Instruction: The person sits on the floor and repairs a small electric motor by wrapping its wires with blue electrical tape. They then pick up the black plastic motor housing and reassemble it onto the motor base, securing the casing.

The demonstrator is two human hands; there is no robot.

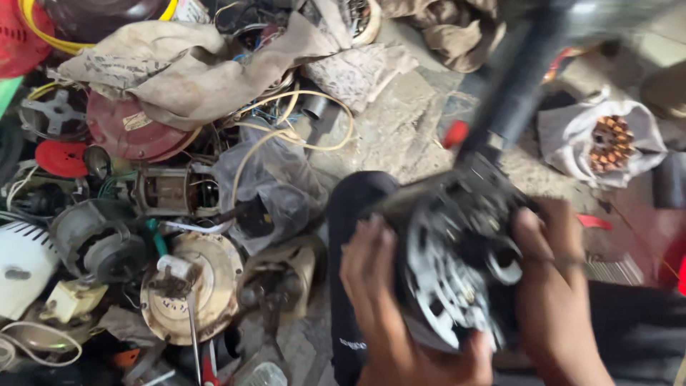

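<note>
Both hands clamp one blurred motor assembly, black and silver-white with a slotted metal end plate, at 5 o'clock in the head view. Left hand is wrapped on its near-left side, fingers curled over the rim, thumb under. Right hand grips the right side, fingers closed against the housing. Neither hand is free.

A dark tubular shaft or pole runs from the top of the assembly toward 1 o'clock; motion blur hides where it joins.

Judgement: the step in hand looks like turning the motor over to inspect or orient it, held up off the concrete floor. The next move calls for a steady two-hand grip, with the end plate kept facing up and the pole clear of the clutter.

Around it:
- 9 o'clock: cream round motor housing with a screwdriver-like rod, touching other scrap.
- 10 o'clock: dark red round metal cover under a dirty beige cloth.
- 2 o'clock: copper-wound stator in a white plastic bag, well apart from the hands.
- Just beside the left hand: black fabric sleeve or tube.
</note>
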